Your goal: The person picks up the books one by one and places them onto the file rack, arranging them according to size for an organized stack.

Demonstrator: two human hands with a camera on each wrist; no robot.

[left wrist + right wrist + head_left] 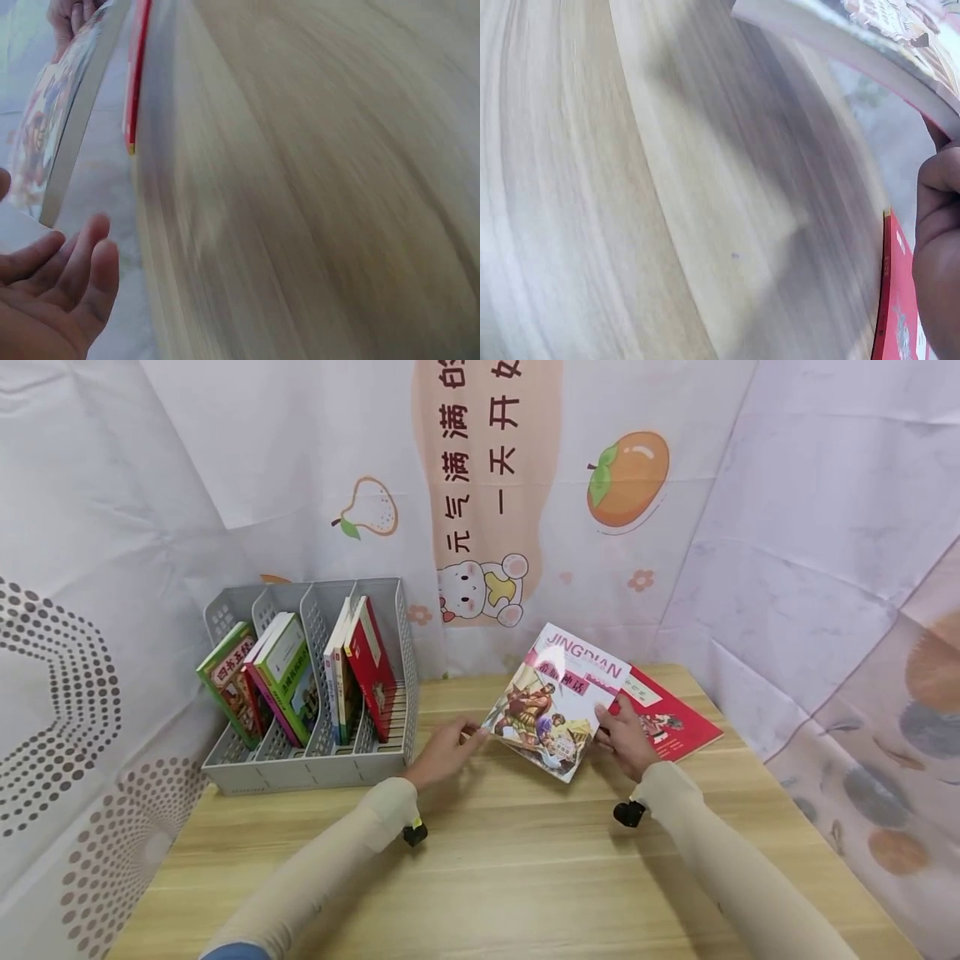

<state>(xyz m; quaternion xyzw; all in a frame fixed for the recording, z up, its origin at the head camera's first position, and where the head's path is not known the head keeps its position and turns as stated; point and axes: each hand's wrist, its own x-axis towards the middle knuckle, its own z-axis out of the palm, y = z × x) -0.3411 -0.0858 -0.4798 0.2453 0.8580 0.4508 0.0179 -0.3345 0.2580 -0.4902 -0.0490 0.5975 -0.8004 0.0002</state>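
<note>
A white paperback book (pixel 551 693) lettered "JINGDIAN", with warriors on its cover, is held tilted above the table. My right hand (pixel 626 739) grips its right edge, thumb on the cover and fingers underneath. At the book's left corner is my left hand (pixel 447 750); in the left wrist view, that hand's loosely spread fingers (pixel 94 281) lie right by the corner, the thumb mostly out of frame. Behind and partly under the paperback, a red book (pixel 686 727) lies on the table. The right wrist view shows the paperback's page edge (pixel 870 64) and the red book's spine (pixel 883 292).
On the left of the wooden table (pixel 487 868) stands a grey file rack (pixel 300 772) with several slots. Upright books lean in it, among them a green-spined one (pixel 288 672) and a red one (pixel 371 668). Printed cloth (pixel 300 460) hangs behind and at both sides.
</note>
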